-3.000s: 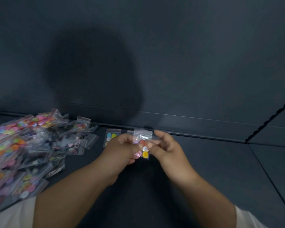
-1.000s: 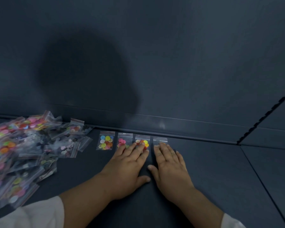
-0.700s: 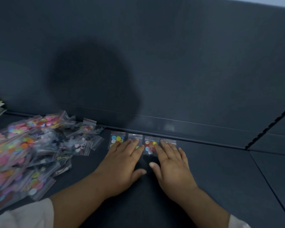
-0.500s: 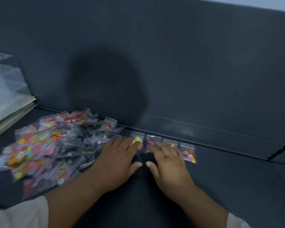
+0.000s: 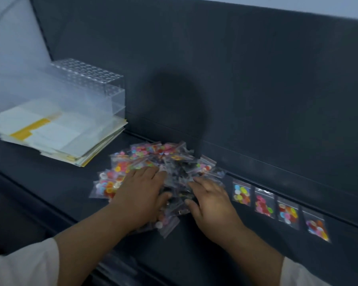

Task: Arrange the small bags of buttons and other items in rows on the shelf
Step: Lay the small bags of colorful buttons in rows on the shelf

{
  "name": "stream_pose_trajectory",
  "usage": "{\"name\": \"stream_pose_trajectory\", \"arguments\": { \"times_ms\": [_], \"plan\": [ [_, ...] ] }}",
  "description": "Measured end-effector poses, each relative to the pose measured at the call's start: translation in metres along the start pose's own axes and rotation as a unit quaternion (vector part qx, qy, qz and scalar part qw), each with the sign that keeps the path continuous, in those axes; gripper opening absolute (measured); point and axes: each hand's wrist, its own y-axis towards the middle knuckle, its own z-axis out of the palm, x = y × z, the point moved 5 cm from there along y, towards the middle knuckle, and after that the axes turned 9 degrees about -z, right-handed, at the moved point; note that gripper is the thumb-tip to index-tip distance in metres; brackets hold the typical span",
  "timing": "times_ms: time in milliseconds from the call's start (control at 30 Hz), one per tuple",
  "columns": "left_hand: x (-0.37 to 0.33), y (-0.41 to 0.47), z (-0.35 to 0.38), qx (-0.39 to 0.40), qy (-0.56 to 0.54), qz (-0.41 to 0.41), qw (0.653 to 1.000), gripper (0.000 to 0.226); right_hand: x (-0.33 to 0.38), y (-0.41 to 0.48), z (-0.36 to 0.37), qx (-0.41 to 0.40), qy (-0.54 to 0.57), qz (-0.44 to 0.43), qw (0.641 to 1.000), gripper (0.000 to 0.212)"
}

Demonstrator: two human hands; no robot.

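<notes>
A heap of small clear bags of coloured buttons [image 5: 151,162] lies on the dark shelf [image 5: 194,254]. My left hand [image 5: 142,198] rests flat on the heap's left front, fingers spread. My right hand [image 5: 210,201] lies on the heap's right side, fingers spread and reaching into the bags. Neither hand visibly grips a bag. To the right, several button bags [image 5: 241,193] lie side by side in a row along the back wall, ending with the rightmost bag [image 5: 317,227].
A stack of papers [image 5: 56,134] sits at the left, with a clear perforated plastic box [image 5: 87,87] on top of it. The dark back wall [image 5: 256,100] rises right behind the heap and the row.
Both hands have left the row of laid-out bags and moved left onto the heap. The view has swung left, bringing the papers and plastic box into sight.
</notes>
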Motion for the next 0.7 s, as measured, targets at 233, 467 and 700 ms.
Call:
{"name": "stream_pose_trajectory", "arguments": {
  "times_ms": [233, 467, 700],
  "plan": [
    [0.071, 0.011, -0.002, 0.001, -0.064, -0.1, 0.993, 0.046, 0.038, 0.054, 0.006, -0.045, 0.049, -0.01, 0.998, 0.039],
    [0.101, 0.033, 0.017, 0.038, -0.099, -0.106, 0.989, 0.04, 0.049, 0.109, 0.015, -0.019, 0.1, 0.047, 0.994, 0.038],
    [0.1, 0.048, 0.031, 0.04, -0.058, -0.107, 0.992, 0.054, 0.048, 0.131, 0.031, 0.028, 0.073, 0.079, 0.994, 0.048]
  ]
}}
